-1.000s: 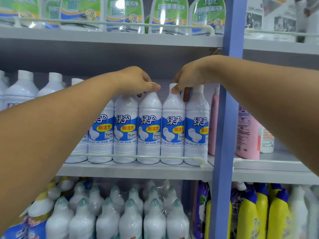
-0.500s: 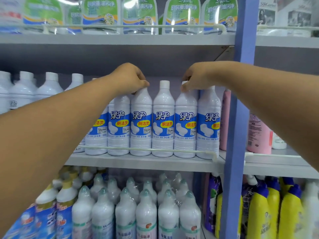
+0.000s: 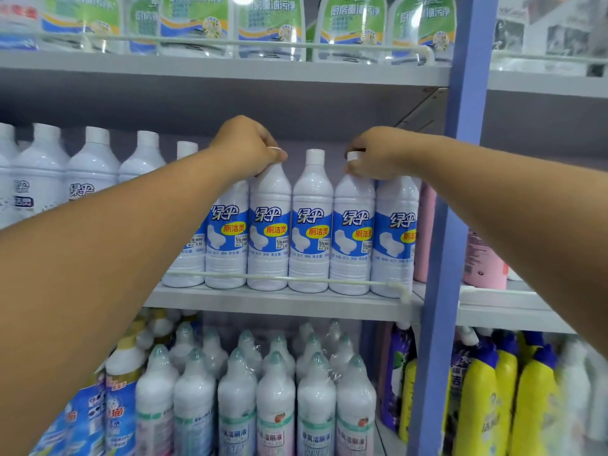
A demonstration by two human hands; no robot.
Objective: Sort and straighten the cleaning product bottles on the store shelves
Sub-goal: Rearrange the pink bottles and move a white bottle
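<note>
A row of white cleaner bottles with blue labels stands upright on the middle shelf (image 3: 296, 306) behind a thin white rail. My left hand (image 3: 248, 148) grips the cap of one white bottle (image 3: 268, 225). My right hand (image 3: 375, 153) pinches the cap of another white bottle (image 3: 353, 232) two places to the right. Between them an untouched bottle (image 3: 311, 222) stands with its cap showing. One more bottle (image 3: 393, 235) stands at the row's right end, its cap hidden behind my right hand.
A blue upright post (image 3: 450, 225) bounds the bay on the right, with pink bottles (image 3: 483, 258) beyond it. Green-labelled pouches (image 3: 350, 26) fill the top shelf. Shrink-wrapped white bottles (image 3: 276, 396) and yellow bottles (image 3: 506, 399) fill the bottom shelf. More white bottles (image 3: 92, 166) stand at left.
Both hands have stayed on the bottle caps, and the labels now face front more evenly. The view has shifted left and down, so the row sits further right in frame.
</note>
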